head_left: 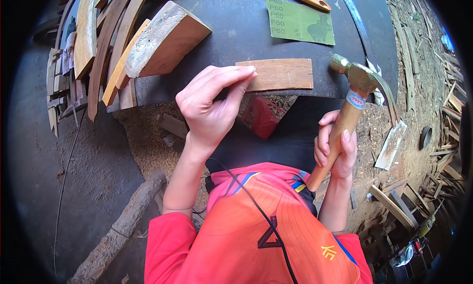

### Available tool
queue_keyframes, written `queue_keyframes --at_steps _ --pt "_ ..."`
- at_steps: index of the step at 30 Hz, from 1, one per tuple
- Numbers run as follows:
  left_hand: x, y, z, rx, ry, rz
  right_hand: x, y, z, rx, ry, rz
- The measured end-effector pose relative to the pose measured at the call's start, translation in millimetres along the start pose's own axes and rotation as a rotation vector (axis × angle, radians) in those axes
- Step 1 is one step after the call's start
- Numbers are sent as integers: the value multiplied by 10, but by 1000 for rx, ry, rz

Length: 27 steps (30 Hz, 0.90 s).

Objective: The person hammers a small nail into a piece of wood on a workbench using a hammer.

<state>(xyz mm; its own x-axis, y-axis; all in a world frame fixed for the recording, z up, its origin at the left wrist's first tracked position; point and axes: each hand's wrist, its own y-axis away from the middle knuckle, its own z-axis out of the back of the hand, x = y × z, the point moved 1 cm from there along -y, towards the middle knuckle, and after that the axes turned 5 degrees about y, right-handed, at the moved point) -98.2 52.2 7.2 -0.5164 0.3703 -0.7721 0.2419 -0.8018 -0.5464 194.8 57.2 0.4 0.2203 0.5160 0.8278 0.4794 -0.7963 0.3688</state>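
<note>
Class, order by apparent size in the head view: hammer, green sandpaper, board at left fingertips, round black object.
1. Hammer
2. Green sandpaper and board: too alike to rank
3. Round black object

The hammer (344, 128) is pairing a tan handle (337, 148) with a greenish-grey head (362, 78) and a blue-and-white label (355, 100) — the wood strip (285, 74) is showing brown grain, the sandpaper (295, 25) is carrying dark print on green, and the shirt (231, 230) is glowing orange-red.
</note>
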Motion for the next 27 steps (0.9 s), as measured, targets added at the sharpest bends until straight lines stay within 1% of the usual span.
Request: queue_keyframes --at_steps 4,10,16,22,27 --pt "-2 -1 1 8 -15 -22 3 7 1 -2 6 -2" --pt "-37 -5 1 12 -17 2 0 4 -11 5 -7 9" --pt "-9 -22 10 35 -60 -89 46 8 -35 -6 33 3" --pt "-12 -1 -3 19 -64 -98 50 14 -57 -14 47 17" --pt "11 17 1 8 -50 -107 144 41 -170 -12 56 -28"
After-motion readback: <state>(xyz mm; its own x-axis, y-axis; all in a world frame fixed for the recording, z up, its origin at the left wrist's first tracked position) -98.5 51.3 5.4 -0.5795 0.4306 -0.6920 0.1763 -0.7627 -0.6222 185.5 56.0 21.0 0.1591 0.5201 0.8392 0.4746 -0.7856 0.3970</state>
